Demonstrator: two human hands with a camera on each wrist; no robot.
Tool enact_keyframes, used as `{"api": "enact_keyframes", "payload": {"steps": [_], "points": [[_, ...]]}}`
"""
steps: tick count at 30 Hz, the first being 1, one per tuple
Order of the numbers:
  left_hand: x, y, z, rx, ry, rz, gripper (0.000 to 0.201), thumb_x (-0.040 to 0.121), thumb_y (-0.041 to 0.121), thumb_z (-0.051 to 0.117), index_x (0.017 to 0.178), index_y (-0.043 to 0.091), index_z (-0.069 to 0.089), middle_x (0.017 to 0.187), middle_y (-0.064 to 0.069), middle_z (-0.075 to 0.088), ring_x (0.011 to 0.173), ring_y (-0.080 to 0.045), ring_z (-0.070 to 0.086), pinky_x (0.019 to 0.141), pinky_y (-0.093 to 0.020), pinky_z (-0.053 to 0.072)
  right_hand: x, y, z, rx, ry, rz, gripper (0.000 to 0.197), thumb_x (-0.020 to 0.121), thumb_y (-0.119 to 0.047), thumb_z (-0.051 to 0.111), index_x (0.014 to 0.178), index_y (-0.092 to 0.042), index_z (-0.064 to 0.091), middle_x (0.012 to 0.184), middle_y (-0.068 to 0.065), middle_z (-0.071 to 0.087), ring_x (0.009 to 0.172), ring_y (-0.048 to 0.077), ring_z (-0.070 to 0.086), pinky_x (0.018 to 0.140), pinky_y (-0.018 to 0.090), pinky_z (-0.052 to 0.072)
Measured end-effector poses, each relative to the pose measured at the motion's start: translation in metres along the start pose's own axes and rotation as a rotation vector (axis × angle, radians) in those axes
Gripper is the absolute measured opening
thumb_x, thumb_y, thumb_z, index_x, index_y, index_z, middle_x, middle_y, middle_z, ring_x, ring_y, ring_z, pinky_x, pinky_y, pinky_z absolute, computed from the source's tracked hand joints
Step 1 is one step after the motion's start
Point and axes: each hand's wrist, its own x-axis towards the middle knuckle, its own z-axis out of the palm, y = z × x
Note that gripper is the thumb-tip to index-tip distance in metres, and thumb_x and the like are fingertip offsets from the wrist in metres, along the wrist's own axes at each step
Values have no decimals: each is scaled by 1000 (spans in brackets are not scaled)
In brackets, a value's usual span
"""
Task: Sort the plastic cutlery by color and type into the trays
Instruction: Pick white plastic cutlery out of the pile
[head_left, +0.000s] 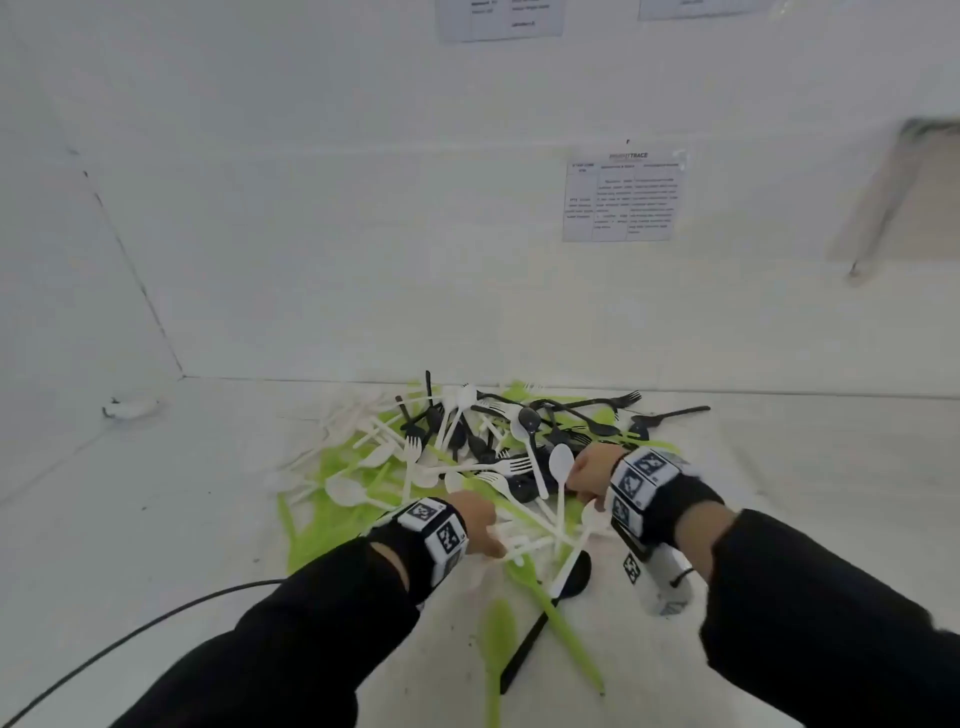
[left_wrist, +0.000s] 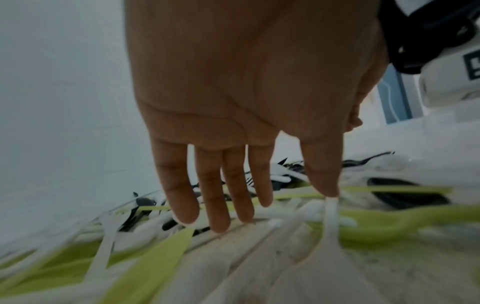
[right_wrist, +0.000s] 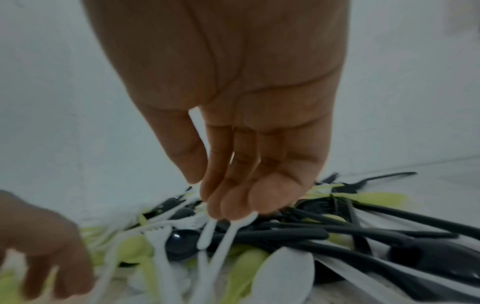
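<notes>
Cutlery, head view: a loose heap of white, lime-green and black plastic forks, spoons and knives (head_left: 483, 457) lies on the white surface (head_left: 156, 519), against its far edge where the white wall (head_left: 311, 234) rises.
Outliers, head view: a long lime-green plastic piece (head_left: 558, 621) and a black plastic knife (head_left: 527, 649) trail from the heap toward the near edge; a black plastic spoon (head_left: 670, 414) lies at the heap's right end.
Left hand, head view: the left hand (head_left: 480, 525) reaches into the near side of the heap, its fingertips among white handles (head_left: 524, 545).
Right hand, head view: the right hand (head_left: 592, 475) is over the heap's near right part, next to a white plastic spoon (head_left: 561, 462) that stands up from it.
Wrists, head view: black sleeves, and a black band with printed square markers (head_left: 641, 480) on each wrist.
Surroundings, head view: a black cable (head_left: 130, 636) crosses the near left corner; a printed paper sheet (head_left: 621, 200) is stuck to the wall.
Left hand, left wrist view: fingers (left_wrist: 215, 195) straight and slightly spread, tips down on the blurred white and green pieces; the thumb touches the top of a thin white handle (left_wrist: 331, 218). Nothing is gripped.
Right hand, right wrist view: fingers (right_wrist: 259, 181) drawn together with tips bunched, pinching the ends of two thin white plastic handles (right_wrist: 221, 232) that hang down over black and green cutlery.
Other hand, right wrist view: the left hand shows at the lower left, blurred.
</notes>
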Motion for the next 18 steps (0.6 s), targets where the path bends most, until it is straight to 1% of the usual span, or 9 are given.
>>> {"api": "enact_keyframes", "payload": {"steps": [1, 3, 4, 6, 8, 10, 12, 15, 18], "points": [[1, 0, -1, -2, -43, -9, 62, 88, 45, 58, 138, 12, 39, 140, -7, 44, 126, -25, 44, 100, -34, 37, 13, 5, 5, -40, 25, 18, 38, 89, -38, 41, 91, -9, 66, 101, 8, 69, 81, 24, 57, 87, 36, 51], [6, -4, 0, -9, -76, -17, 65, 81, 44, 68, 133, 13, 42, 134, -7, 50, 119, -25, 49, 92, -32, 41, 29, 12, 8, -149, 30, 57, 32, 85, -38, 42, 68, -14, 54, 95, 11, 66, 79, 26, 53, 80, 34, 47], [8, -7, 1, -12, -66, -7, 64, 78, 43, 71, 129, 14, 44, 130, -6, 53, 115, -24, 52, 88, -30, 42, 25, 11, 9, -226, 24, 79, 29, 85, -36, 45, 67, -15, 52, 92, 11, 65, 79, 25, 52, 76, 33, 44], [11, -8, 3, -3, -98, 6, 60, 74, 42, 75, 121, 15, 49, 124, -5, 57, 104, -22, 55, 84, -30, 43, 15, 7, 10, -283, 73, 61, 25, 87, -34, 50, 87, -12, 60, 95, 11, 63, 87, 26, 57, 79, 33, 44], [12, -8, 5, 23, -93, 35, 56, 73, 37, 77, 118, 14, 52, 122, -6, 58, 100, -21, 55, 85, -31, 45, 9, 4, 13, -274, 113, 39, 40, 93, -40, 42, 113, -10, 60, 113, 13, 63, 108, 28, 59, 92, 34, 43], [12, -7, 5, 56, -79, 71, 49, 78, 26, 75, 119, 11, 55, 122, -8, 58, 108, -24, 56, 88, -31, 46, 13, 3, 18, -179, 125, 55, 46, 96, -41, 35, 118, -8, 59, 122, 13, 61, 116, 28, 55, 97, 34, 39], [10, -4, 2, 103, -53, 111, 39, 84, 17, 68, 120, 9, 58, 123, -9, 59, 112, -25, 56, 88, -30, 45, 11, -3, 21, -157, 88, 31, 47, 95, -41, 42, 123, -6, 55, 126, 13, 58, 118, 29, 54, 98, 34, 39], [10, -3, 2, 168, -8, 137, 35, 88, 21, 62, 122, 11, 59, 124, -8, 58, 115, -25, 53, 90, -34, 44, 12, -10, 27, -202, 101, 11, 51, 88, -42, 55, 125, -6, 50, 123, 12, 58, 114, 29, 56, 92, 33, 44], [11, -7, 4, 238, 68, 143, 41, 90, 28, 59, 130, 21, 53, 131, -5, 46, 126, -23, 39, 100, -39, 40, 10, -14, 31, -211, 104, 35, 48, 91, -36, 52, 127, -6, 47, 124, 12, 58, 116, 29, 55, 93, 32, 45]]}}
